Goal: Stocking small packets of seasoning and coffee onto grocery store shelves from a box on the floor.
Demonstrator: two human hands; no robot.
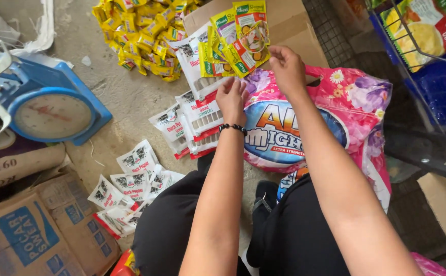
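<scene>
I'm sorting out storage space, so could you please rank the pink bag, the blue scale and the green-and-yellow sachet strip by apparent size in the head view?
1. pink bag
2. blue scale
3. green-and-yellow sachet strip

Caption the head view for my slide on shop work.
Both hands sort sachet strips above a pink bag.

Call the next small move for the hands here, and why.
Probably lift the strip of green and yellow sachets clear with the right hand. Its fingers already pinch that strip, which lies atop the white sachet strips that the left hand presses against the pink bag. Separating them looks like the smallest step.
</scene>
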